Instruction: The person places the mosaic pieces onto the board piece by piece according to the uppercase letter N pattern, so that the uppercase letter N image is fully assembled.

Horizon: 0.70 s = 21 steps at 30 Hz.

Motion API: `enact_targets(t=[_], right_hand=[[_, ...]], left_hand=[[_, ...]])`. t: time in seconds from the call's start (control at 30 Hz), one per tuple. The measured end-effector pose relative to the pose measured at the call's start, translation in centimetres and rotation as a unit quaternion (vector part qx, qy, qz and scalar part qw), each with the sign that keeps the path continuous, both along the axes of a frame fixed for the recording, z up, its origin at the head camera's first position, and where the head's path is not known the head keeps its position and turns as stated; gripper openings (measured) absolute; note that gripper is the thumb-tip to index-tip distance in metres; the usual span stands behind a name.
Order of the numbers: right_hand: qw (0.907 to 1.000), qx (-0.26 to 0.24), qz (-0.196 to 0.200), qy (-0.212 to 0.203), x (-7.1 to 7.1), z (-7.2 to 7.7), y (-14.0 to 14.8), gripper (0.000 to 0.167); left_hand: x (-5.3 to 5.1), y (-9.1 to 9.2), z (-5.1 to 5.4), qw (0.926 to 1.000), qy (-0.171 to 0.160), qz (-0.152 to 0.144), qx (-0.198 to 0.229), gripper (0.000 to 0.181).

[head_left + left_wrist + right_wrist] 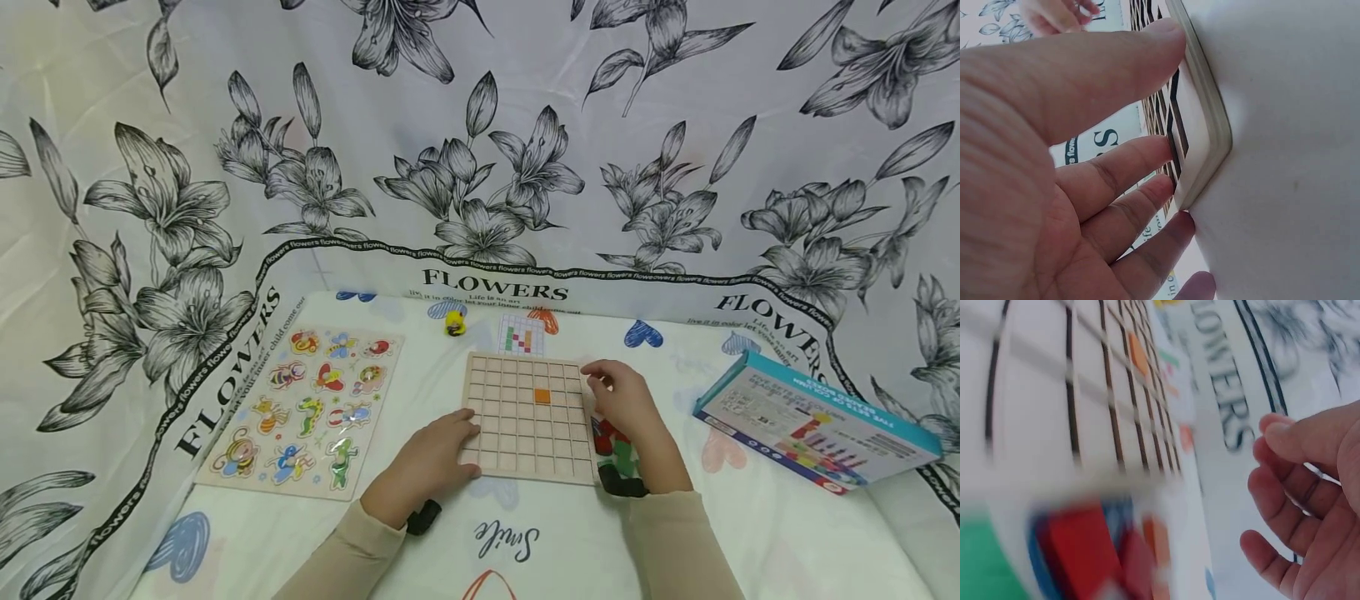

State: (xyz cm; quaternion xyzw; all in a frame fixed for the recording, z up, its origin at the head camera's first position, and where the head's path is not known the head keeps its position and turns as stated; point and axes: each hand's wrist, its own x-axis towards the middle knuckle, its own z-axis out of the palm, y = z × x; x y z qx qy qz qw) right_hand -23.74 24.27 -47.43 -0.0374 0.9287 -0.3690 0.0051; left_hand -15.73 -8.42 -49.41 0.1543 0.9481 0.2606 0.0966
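Observation:
A wooden grid board [517, 468] lies on the table, with one orange square tile [542, 397] in a cell right of its middle. My left hand [433, 454] rests at the board's left edge. In the left wrist view its thumb [1157, 47] lies on the rim, and the other fingers spread out, some touching the board. Off the board's upper right corner hovers my right hand [621, 398], thumb and forefinger tips close together, nothing visible between them. Under that arm lie red pieces [1082, 544] and green pieces [624, 458], partly hidden.
A small pattern card [521, 334] and a yellow toy figure [454, 322] sit behind the board. To the left lies a picture puzzle board [315, 408] with insects. A teal-edged box [813, 425] stands at the right. Flower-printed cloth [480, 167] hangs behind.

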Motion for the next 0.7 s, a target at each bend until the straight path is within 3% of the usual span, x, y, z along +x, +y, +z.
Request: enact_targets(t=[0.13, 0.23, 0.5, 0.7], right_hand=[[0.9983, 0.02, -0.043, -0.033, 1.0, -0.3, 2.9, 0.03], [0.9961, 0.037, -0.054, -0.06, 1.6, -0.7, 4.5, 0.03], [0.9917, 0.055, -0.036, -0.11, 2.0, -2.4, 5.6, 0.031], [0.9907, 0.054, -0.035, -0.12, 2.2, -2.4, 5.4, 0.031]], left_hand=[[0.2, 0.0, 0.1, 1.0, -0.003, 0.001, 0.002, 0.063], [0.2, 0.1, 0.2, 1.0, -0.001, -0.001, 0.003, 0.063], [-0.1, 0.0, 0.0, 1.0, 0.002, -0.001, -0.004, 0.063], [0.0, 0.0, 0.0, 1.0, 0.002, -0.001, 0.001, 0.063]])
